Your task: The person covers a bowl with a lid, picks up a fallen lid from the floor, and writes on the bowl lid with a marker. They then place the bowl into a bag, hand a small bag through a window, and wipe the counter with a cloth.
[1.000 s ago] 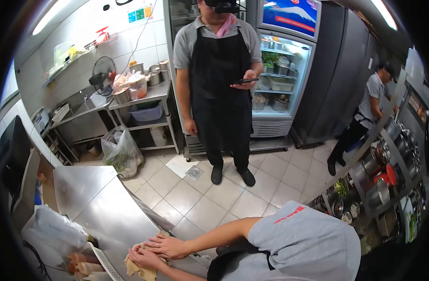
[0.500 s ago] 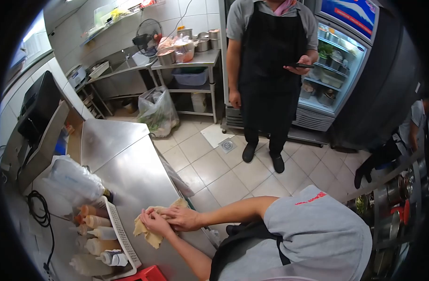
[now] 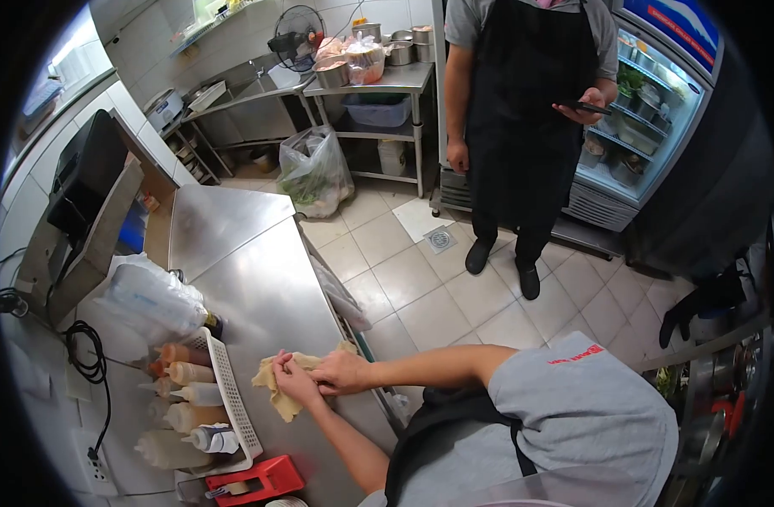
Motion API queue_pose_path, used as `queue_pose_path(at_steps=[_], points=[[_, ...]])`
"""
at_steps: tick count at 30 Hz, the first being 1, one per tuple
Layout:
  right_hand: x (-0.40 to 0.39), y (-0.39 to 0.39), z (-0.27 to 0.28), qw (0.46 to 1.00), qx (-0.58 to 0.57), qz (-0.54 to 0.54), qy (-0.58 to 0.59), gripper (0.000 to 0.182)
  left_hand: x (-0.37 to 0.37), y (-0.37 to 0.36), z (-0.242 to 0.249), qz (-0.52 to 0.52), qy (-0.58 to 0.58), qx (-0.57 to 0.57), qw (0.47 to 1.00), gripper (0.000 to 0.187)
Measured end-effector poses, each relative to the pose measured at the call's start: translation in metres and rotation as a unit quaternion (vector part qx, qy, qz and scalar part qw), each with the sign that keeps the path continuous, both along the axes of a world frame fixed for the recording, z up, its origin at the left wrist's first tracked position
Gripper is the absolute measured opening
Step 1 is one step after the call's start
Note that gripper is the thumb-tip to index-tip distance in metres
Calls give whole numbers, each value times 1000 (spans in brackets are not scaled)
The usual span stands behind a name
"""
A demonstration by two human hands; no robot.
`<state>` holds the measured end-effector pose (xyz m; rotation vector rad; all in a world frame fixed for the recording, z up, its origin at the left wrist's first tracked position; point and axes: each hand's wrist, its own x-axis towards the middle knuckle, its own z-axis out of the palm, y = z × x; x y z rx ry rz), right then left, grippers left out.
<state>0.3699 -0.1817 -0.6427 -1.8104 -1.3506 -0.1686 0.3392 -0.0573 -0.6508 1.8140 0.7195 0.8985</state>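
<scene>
A crumpled tan cloth [image 3: 287, 408] lies on the steel counter under both of my hands. My left hand [image 3: 296, 382] is closed on it, its fingers curled around the folds. Close against it, my right hand [image 3: 340, 372] presses down, fingers bent in and closed at the cloth's other end. Part of the cloth shows past the right knuckles. The palms and the middle of the cloth are hidden beneath the hands.
A white basket [image 3: 235, 397] of squeeze bottles stands beside the hands, with a red tape dispenser [image 3: 273, 477] nearby. A plastic-wrapped bundle [image 3: 155, 296] lies farther along the counter [image 3: 252, 270]. Across the floor, a person in a black apron [image 3: 522, 110] holds a phone before a glass-door fridge [image 3: 649, 101].
The camera view has shifted, bringing the tape dispenser more fully into sight. My right hand's fingers have drawn in from a flatter pose. Both hands stay at the cloth.
</scene>
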Motion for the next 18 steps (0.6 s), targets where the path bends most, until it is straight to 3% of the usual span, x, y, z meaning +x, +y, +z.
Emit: queue_pose_path(at_steps=[13, 18], points=[[8, 2, -3, 999, -5, 23, 22, 15, 5, 4, -9, -21, -3, -2, 1000, 12], [14, -4, 3, 998, 19, 13, -53, 16, 4, 11, -20, -12, 18, 47, 999, 16]])
